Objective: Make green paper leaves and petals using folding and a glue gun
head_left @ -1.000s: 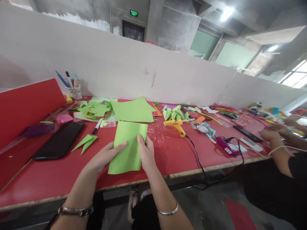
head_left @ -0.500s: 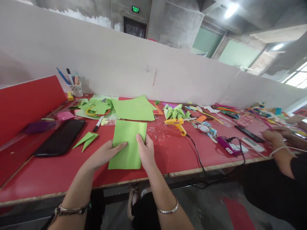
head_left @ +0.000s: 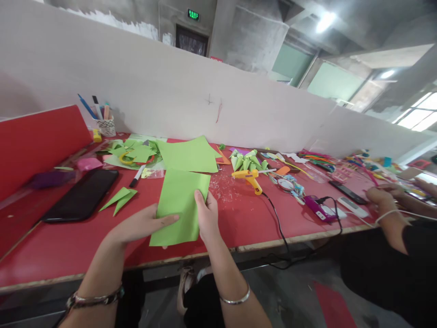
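Note:
A rectangular sheet of green paper (head_left: 182, 200) is held above the red table, near its front edge. My left hand (head_left: 146, 223) grips its left side, thumb lying on top and the other fingers hidden beneath. On the right side my right hand (head_left: 207, 212) pinches the sheet, its thumb on the face and its fingers behind. Left of my left hand lies a folded, pointed piece of green paper (head_left: 119, 199). Behind the held sheet rests a larger green sheet (head_left: 189, 156), beside a heap of green paper scraps (head_left: 138, 152).
A yellow hot glue gun (head_left: 250, 179) with a black cord lies to the right, before several green paper cones (head_left: 247, 160). On the left are a black phone (head_left: 82, 196), a marker (head_left: 137, 176) and a pen cup (head_left: 106, 125). Another person's hand (head_left: 382, 198) is at far right.
The green sheet has tilted slightly, its lower left corner shifting left and down with my left hand. My right hand keeps its hold. The whole view has shifted a little.

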Demonstrator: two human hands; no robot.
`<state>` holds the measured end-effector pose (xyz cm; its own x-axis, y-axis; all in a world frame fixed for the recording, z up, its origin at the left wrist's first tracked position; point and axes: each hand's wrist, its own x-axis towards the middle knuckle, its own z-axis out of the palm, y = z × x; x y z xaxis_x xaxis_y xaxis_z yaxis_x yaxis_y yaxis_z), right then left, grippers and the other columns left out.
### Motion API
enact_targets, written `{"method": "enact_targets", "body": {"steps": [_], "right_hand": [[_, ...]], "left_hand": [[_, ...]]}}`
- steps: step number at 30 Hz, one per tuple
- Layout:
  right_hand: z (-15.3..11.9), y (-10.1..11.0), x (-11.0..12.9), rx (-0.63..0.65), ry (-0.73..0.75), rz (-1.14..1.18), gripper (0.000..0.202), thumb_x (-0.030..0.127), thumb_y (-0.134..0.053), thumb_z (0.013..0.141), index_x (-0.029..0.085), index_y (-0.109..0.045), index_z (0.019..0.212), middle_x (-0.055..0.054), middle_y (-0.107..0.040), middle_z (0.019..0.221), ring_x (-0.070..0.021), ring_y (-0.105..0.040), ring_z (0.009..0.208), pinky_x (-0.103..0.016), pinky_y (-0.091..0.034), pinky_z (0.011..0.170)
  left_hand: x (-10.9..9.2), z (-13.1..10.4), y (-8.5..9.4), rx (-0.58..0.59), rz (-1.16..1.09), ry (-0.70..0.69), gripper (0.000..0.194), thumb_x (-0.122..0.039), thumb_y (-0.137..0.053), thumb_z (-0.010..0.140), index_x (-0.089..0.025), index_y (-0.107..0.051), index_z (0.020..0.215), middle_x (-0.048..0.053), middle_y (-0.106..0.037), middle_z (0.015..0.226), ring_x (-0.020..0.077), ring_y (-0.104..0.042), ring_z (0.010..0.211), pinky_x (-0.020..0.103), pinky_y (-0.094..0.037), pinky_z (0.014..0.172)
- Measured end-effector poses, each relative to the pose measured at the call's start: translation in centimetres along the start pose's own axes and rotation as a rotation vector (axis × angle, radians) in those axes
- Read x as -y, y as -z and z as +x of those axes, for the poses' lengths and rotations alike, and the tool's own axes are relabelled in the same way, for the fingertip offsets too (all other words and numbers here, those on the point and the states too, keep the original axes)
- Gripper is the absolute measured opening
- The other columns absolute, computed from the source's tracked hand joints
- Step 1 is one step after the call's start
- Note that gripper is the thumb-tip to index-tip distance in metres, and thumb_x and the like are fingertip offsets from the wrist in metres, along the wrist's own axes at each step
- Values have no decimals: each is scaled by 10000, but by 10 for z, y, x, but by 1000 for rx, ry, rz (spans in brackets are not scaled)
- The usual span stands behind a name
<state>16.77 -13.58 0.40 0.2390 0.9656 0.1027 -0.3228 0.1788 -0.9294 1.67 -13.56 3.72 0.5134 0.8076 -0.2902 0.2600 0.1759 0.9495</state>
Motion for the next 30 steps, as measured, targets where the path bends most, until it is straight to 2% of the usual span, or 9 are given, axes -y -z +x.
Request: {"method": "enact_targets", "body": {"steps": [5, 13, 16, 24, 30], "right_hand": [[0, 0, 0, -1, -3, -5, 302, 390, -538, 741, 170, -608, 935, -61, -651, 916, -163, -598, 800, -268, -454, 710], [1, 2, 2, -8, 2, -26, 314, 405, -531, 736, 162, -604, 921, -63, -654, 889, -175, -600, 787, -282, -463, 703], [1, 3, 1, -16, -4, -29, 330, 414, -522, 738, 157, -602, 929, -65, -657, 890, -178, -602, 787, -279, -464, 692], [0, 3, 3, 2, -20, -19, 300, 395, -523, 747, 177, -597, 940, -59, -647, 958, -179, -597, 863, -271, -458, 730], [2, 3, 1, 6, -17, -14, 302, 415, -524, 738, 173, -605, 898, -45, -653, 842, -161, -605, 744, -267, -466, 679]], "left_hand": [[-6, -8, -1, 177, 41, 67, 315, -459, -569, 702, -173, -643, 812, 28, -692, 732, 149, -612, 490, 242, -480, 527], [-3, -6, -4, 66, 147, 49, 331, -471, -524, 723, -160, -622, 666, 25, -618, 474, 163, -585, 502, 221, -435, 526], [-6, -5, -5, 35, 164, 44, 332, -479, -528, 719, -168, -594, 625, 11, -602, 454, 158, -570, 480, 221, -433, 539], [-12, -6, -9, 45, 77, 34, 336, -481, -519, 720, -173, -652, 701, 19, -630, 486, 182, -599, 542, 238, -455, 573], [-5, -3, -6, 64, 99, 8, 333, -473, -517, 733, -180, -667, 783, 21, -653, 530, 192, -624, 634, 244, -467, 678]]}}
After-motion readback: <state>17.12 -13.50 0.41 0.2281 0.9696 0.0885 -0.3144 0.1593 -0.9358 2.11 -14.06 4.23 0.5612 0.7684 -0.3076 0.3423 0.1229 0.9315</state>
